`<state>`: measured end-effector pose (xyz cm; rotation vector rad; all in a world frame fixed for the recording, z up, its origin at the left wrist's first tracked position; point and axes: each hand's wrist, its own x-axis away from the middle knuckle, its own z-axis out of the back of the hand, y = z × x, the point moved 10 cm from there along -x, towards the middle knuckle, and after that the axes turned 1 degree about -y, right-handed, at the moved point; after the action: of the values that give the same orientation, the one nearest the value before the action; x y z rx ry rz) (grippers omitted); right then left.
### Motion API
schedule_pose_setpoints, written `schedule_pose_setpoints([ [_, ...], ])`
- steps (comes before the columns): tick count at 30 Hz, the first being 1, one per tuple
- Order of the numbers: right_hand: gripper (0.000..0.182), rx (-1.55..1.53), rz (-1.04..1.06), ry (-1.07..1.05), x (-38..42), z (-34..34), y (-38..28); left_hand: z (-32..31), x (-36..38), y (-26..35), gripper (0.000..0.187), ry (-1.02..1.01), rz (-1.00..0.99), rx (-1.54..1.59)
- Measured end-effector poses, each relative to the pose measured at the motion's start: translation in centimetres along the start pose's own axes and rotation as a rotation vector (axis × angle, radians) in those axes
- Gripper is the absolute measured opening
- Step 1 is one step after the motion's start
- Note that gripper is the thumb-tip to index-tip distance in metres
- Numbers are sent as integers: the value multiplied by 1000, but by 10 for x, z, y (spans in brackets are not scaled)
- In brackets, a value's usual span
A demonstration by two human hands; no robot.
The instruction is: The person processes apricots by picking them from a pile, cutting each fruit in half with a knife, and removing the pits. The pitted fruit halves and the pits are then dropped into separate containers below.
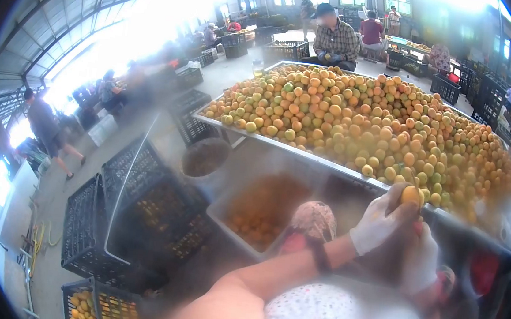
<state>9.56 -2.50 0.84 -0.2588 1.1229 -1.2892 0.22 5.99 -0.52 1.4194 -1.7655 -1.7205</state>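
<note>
My left hand (380, 219), in a white glove with brownish fingers, is closed around a yellow-orange apricot (411, 196) at the near edge of the heaped table. Just beside and below it, my right hand (422, 255), also in a white glove, has its fingers drawn together. A small red patch shows at its fingertips; blur hides what it is. Behind both hands rises a large pile of apricots (333, 115), yellow, orange and partly green, inside the metal rim of the sorting table (323, 163).
Below the table on the left stand a tub (216, 211) with apricots in it and a round bucket (188, 171). Black plastic crates (84, 223) are stacked farther left, near a crate of fruit (100, 304). Across the table sits a person in a checked shirt (336, 39).
</note>
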Motion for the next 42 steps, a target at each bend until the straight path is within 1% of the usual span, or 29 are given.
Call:
schedule_pose_setpoints([
  [1,13,25,3,7,-1,-1,1,-2,-3,-15,47,19,48,178],
  [2,13,51,7,14,-1,-2,1,-5,-7,-24,47,24,48,179],
  [4,13,70,0,4,-3,-2,2,5,-11,-43,42,188,135,247],
  [5,13,90,-5,-1,-6,-1,2,9,-13,-46,42,187,131,249],
  [7,14,71,12,16,-6,2,0,6,-16,-29,46,42,86,100],
  [9,14,47,18,33,-6,3,2,2,-10,-17,51,15,57,136],
  [11,13,4,-49,3,-5,-2,14,3,-6,-17,55,0,27,170],
  [13,13,46,-26,10,-7,-4,18,4,-8,-35,57,36,146,310],
  [14,13,89,-7,19,-8,-5,18,5,-10,-35,57,36,146,311],
  [15,13,89,-9,16,-9,-4,17,4,-10,-44,49,46,219,397],
  [16,18,122,-99,-32,-10,-6,24,1,-9,-51,40,55,291,483],
  [17,24,156,-187,-79,-10,-8,32,3,-11,-55,40,54,292,485],
  [19,24,138,-157,-73,-8,-10,37,10,-14,-61,51,48,252,326],
  [20,24,117,-125,-70,-7,-12,37,9,-13,-65,51,50,257,328],
  [21,24,116,-127,-74,-6,-11,35,13,-12,-61,50,90,190,327],
  [23,26,108,-213,-112,-4,-11,34,18,-11,-55,49,127,123,323],
  [24,26,107,-212,-110,-3,-12,36,18,-11,-58,46,119,157,304],
  [26,15,-19,-63,3,-5,-5,29,18,-11,-50,43,107,185,286],
  [28,18,-52,-20,47,-8,0,20,12,-5,-32,39,72,254,434],
  [29,21,-78,11,96,-5,10,15,14,-1,-29,34,67,306,425],
  [30,24,-174,-117,92,-1,13,24,30,-4,-48,29,141,178,310],
  [31,27,-269,-247,113,2,16,34,20,0,-34,29,94,239,457],
  [32,25,-275,-139,144,4,22,28,19,0,-39,33,87,330,519],
  [33,23,-163,-128,155,3,26,26,20,5,-31,36,101,352,504],
  [34,23,-193,-175,143,3,30,15,15,7,-31,40,92,395,582],
  [35,24,-315,-187,132,7,29,18,9,3,-33,42,-40,349,601],
  [37,25,-342,-173,126,8,31,14,-7,7,-34,50,-31,449,672],
  [40,20,-232,-209,116,1,41,12,-16,7,-37,52,-15,496,733],
  [42,15,-179,-180,201,-3,49,22,-15,4,-38,52,-45,464,633],
])
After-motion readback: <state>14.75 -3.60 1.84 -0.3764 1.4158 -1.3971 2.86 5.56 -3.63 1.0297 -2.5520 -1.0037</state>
